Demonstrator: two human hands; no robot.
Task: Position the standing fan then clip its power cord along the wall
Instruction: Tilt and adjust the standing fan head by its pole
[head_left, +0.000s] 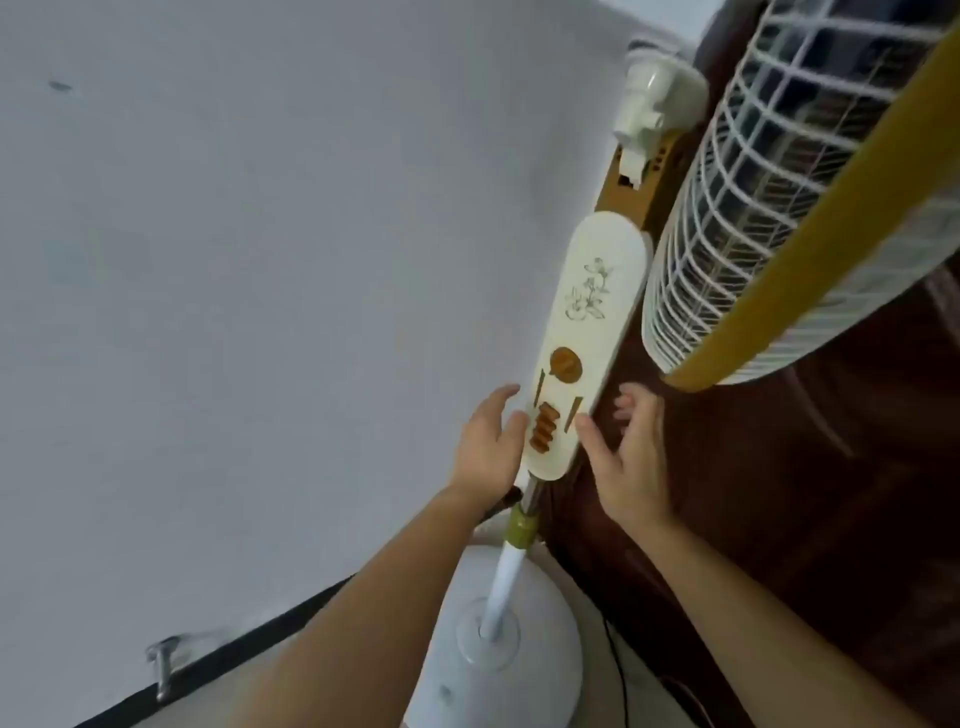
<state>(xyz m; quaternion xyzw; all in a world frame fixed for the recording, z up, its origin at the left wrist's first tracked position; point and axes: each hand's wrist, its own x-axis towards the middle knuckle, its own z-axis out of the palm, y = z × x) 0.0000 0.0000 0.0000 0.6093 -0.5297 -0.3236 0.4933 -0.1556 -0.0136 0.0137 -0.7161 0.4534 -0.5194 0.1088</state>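
I look down on a standing fan next to a pale wall. Its cream control panel (587, 332) carries brown buttons and a dial, above a white pole and a round white base (535, 670). The white cage with a yellow rim (779, 208) fills the upper right. My left hand (488, 441) lies against the panel's left edge with its fingers straight. My right hand (631, 457) is spread at the panel's right edge, the thumb close to it. Neither hand wraps the panel. A thin black power cord (618, 670) runs over the floor right of the base.
The pale grey wall (234, 312) takes up the left, with a black skirting strip (218, 654) at its foot and a metal door stop (163, 662) sticking out. Dark brown wooden furniture (805, 545) stands close on the fan's right.
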